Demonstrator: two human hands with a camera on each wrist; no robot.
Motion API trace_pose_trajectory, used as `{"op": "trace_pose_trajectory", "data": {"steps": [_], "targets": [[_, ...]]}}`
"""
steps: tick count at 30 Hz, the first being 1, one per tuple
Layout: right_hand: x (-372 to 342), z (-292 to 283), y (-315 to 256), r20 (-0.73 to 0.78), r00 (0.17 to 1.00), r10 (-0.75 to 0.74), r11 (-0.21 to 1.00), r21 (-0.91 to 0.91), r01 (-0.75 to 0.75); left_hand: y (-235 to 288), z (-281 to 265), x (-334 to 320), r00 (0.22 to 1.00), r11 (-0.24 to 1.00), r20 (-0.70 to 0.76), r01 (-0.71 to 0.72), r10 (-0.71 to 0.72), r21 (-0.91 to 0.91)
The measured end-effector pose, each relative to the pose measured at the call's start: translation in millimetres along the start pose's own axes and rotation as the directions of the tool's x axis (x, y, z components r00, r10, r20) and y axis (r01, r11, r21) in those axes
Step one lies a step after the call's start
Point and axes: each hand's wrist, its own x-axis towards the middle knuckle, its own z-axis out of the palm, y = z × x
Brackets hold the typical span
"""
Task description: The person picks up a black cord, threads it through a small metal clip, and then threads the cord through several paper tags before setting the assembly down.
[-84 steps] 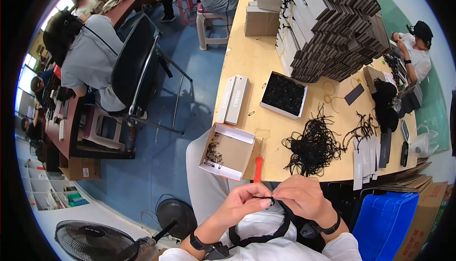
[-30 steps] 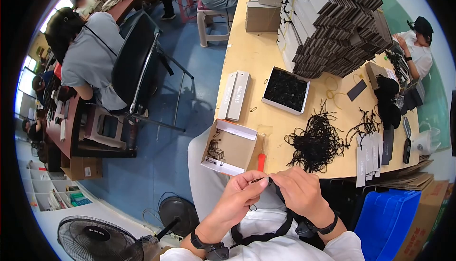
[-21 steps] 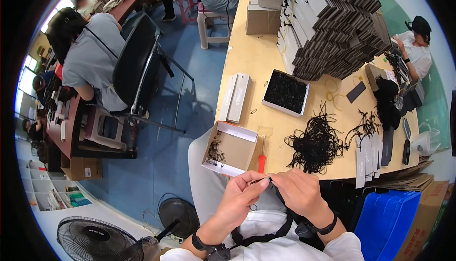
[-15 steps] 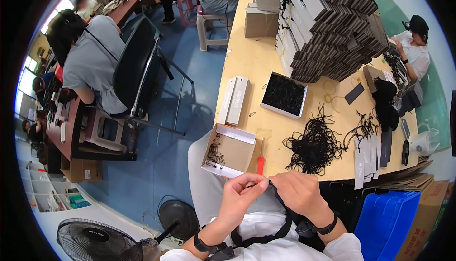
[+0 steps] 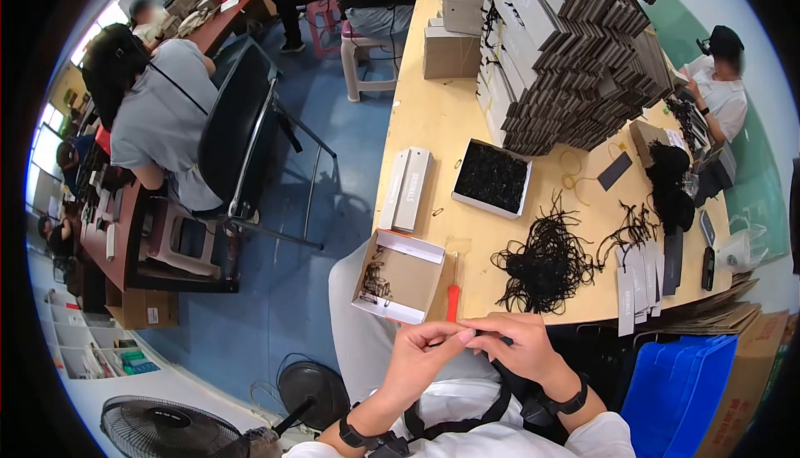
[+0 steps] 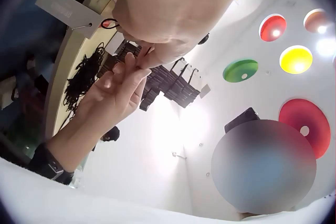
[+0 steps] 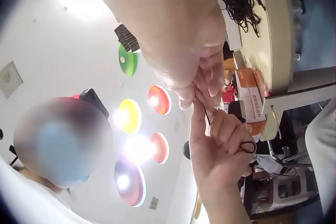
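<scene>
Both hands meet fingertip to fingertip low in the head view, just in front of the table edge. My left hand (image 5: pixel 423 356) pinches a thin black cord (image 7: pixel 254 145), whose small loop sticks out beyond the curled fingers in the right wrist view. My right hand (image 5: pixel 521 346) reaches in from the other side, thumb and forefinger pinching at the cord's other part; the fingers largely cover that spot. On the table ahead lies a loose heap of black cords (image 5: pixel 546 266). A shallow box of wire pins (image 5: pixel 423 251) stands at the table's near left corner.
A red-handled tool (image 5: pixel 453 301) lies beside the pin box. Farther back are a white box of black cords (image 5: pixel 492 176), printed grey tags (image 5: pixel 410 190) and a tall stack of grey cards (image 5: pixel 575 66). More tags (image 5: pixel 637 287) hang over the front edge, near a blue bin (image 5: pixel 679 391).
The head view has tilted, so the table sits lower in the picture. My right hand's fingers, earlier more curled, now reach farther over the left fingertips, with the thumb spread below.
</scene>
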Motion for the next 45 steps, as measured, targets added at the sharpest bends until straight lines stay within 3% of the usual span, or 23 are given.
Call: {"op": "trace_pose_trajectory", "data": {"steps": [6, 8, 10, 16, 18, 22, 24, 27, 34, 36, 39, 45], "targets": [[1.5, -14.6, 0.4, 0.027, 0.995, -0.101, 0.976, -0.192, 0.104, -5.8, 0.7, -5.2, 0.998, 0.997, 0.066, -0.016, 0.011, 0.076], [0.6, -19.7, 2.5, 0.042, 0.990, -0.134, 0.976, -0.165, 0.140, -4.0, -2.1, -6.9, 0.997, 0.998, 0.071, -0.045, 0.041, 0.048], [-1.4, -22.8, -0.4, 0.227, 0.972, -0.062, 0.973, -0.204, 0.109, -0.6, -7.0, -7.5, 0.994, 0.997, 0.081, -0.070, 0.068, 0.021], [-11.6, -27.5, -6.4, 0.272, 0.948, -0.164, 0.967, -0.144, 0.209, 1.6, -21.8, -20.3, 0.976, 0.992, 0.186, -0.123, 0.114, 0.034], [-13.4, -29.2, -6.5, 0.286, 0.944, -0.162, 0.970, -0.129, 0.206, 8.0, -30.7, -23.3, 0.921, 0.826, 0.350, -0.328, 0.172, 0.458], [-21.5, -33.4, -0.3, 0.332, 0.933, -0.140, 0.982, -0.071, 0.173, 7.1, -43.0, -26.1, 0.858, 0.733, 0.445, -0.474, 0.258, 0.488], [-24.1, -33.7, -0.4, 0.341, 0.931, -0.131, 0.986, -0.054, 0.158, 8.8, -47.5, -33.3, 0.951, 0.831, 0.290, -0.247, 0.108, 0.498], [-27.0, -33.0, -0.7, 0.342, 0.938, -0.050, 0.994, -0.077, 0.081, -6.2, -64.4, -38.6, 0.973, 0.888, 0.223, -0.158, 0.065, 0.431], [-36.4, -27.3, 11.0, 0.335, 0.941, -0.047, 0.992, -0.094, 0.084, -29.0, -78.4, -49.5, 0.987, 0.943, 0.116, -0.140, 0.109, 0.301], [-40.7, -25.2, 13.1, 0.346, 0.938, -0.014, 0.989, -0.136, 0.065, -35.8, -76.8, -50.2, 0.987, 0.982, -0.059, -0.142, 0.150, 0.125], [-46.8, -20.3, 14.3, 0.374, 0.923, 0.086, 0.972, -0.235, 0.005, -42.0, -74.3, -49.4, 0.984, 0.991, -0.138, -0.096, 0.108, 0.090], [-54.4, -25.5, 11.4, 0.294, 0.953, 0.079, 0.958, -0.285, 0.008, -63.6, -92.9, -49.4, 0.986, 0.959, -0.119, -0.085, 0.121, 0.270]]}}
